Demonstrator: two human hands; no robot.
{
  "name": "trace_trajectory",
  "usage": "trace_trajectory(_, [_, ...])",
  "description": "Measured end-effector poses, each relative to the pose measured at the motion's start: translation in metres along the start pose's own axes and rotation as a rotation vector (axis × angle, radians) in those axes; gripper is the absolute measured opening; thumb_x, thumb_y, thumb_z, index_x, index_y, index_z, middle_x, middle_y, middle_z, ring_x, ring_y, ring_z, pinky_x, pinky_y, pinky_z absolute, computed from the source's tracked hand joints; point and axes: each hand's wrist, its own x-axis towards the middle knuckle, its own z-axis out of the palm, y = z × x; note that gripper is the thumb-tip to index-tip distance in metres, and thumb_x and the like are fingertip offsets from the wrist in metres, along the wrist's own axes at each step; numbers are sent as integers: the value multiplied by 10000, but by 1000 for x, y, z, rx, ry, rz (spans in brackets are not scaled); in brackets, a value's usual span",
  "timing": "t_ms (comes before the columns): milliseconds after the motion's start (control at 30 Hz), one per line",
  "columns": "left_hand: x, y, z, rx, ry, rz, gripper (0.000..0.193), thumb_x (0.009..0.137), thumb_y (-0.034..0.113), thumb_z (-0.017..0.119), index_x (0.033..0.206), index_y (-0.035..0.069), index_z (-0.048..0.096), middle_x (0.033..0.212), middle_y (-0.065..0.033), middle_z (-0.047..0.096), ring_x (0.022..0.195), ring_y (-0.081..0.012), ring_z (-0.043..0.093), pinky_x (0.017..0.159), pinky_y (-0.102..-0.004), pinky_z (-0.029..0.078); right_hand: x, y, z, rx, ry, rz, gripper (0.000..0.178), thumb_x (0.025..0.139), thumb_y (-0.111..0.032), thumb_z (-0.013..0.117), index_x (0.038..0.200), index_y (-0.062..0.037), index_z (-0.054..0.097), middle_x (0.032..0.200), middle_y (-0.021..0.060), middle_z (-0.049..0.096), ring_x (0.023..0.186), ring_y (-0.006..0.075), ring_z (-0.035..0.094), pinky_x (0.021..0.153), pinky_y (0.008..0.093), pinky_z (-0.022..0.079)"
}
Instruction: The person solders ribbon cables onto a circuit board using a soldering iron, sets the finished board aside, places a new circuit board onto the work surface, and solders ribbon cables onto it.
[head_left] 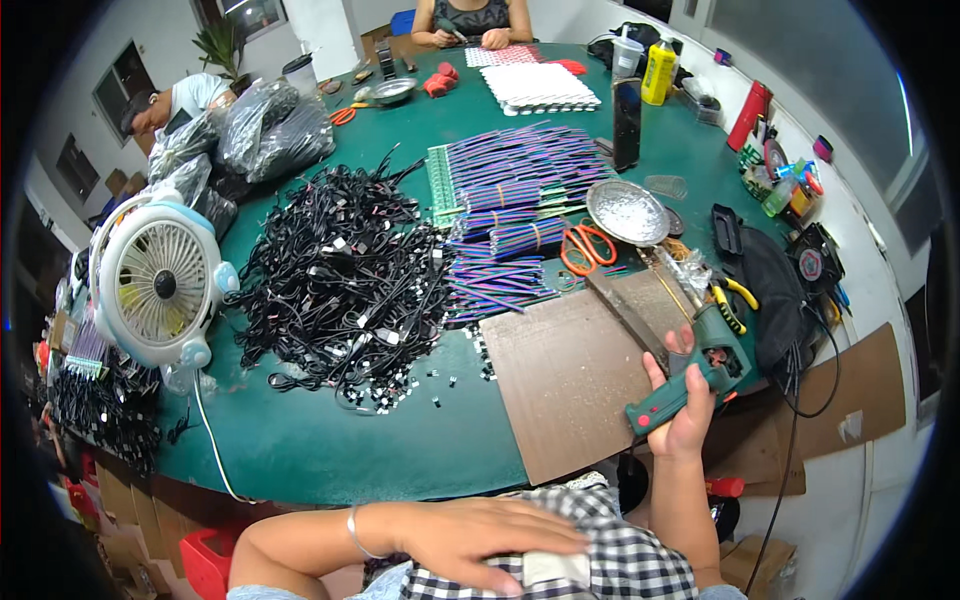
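Head view, looking down on a round green surface (pixel 330 450). The right hand (pixel 682 405) is closed around the green handle of a bench cutter (pixel 690 375), whose blade arm runs up and left along the right side of a brown cutting board (pixel 570 380) at the near right edge of the surface. The left hand (pixel 490 540) lies flat and empty, fingers spread, on a checked cloth (pixel 610 555) in the lap, below the near edge and well apart from the cutter. A heap of black cables (pixel 340 280) fills the middle of the surface, with small loose black pieces (pixel 420 385) scattered between it and the board; bundles of purple wires (pixel 510 200) lie beyond, toward the far side. Orange-handled scissors (pixel 585 247) and a metal dish (pixel 627 212) sit just behind the board, and a white desk fan (pixel 160 280) stands at the left edge. Risk, as judged: the cutter overhangs the right edge, so a hard press on the handle could tip or shift it; the blade near the board could nick stray pieces or fingers brought close.
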Motion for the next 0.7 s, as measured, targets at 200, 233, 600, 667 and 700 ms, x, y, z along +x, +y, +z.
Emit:
trace_trajectory(200, [-71,-19,19,-318,73,-560,619,987,448,419,1480,93,303,1524,-132,313,1405,-282,291,1148,-384,218,-4,-4,2,55,51,2,571,884,-152,574,1410,-129,353,1412,57,405,1285,241,426,1018,553,388])
trace_trajectory(233, [-73,-7,11,-230,93,-631,631,980,443,446,1472,69,316,1515,-149,325,1398,-284,305,1142,-380,229,-3,-4,1,55,46,12,569,885,-158,573,1410,-133,354,1411,56,404,1284,239,427,1013,550,392])
trace_trajectory(600, [-38,48,-140,997,490,-624,432,869,309,623,1219,60,579,1051,-175,661,969,-346,630,850,-426,496,-4,-2,-5,90,80,-19,596,885,-180,564,1429,-96,333,1415,98,405,1250,269,458,1036,459,399])
trace_trajectory(667, [-51,44,-166,1240,705,-737,336,834,253,646,1109,60,639,965,-155,672,912,-343,630,811,-428,498,-4,0,-6,37,52,-11,574,916,-218,513,1439,-92,314,1427,95,403,1253,244,452,1050,432,395])
trace_trajectory(700, [-65,44,-174,1331,793,-766,288,825,226,650,1060,60,661,934,-144,673,896,-339,629,803,-425,497,-6,-1,-7,42,29,3,574,916,-218,513,1439,-92,314,1427,95,403,1253,244,452,1050,432,395])
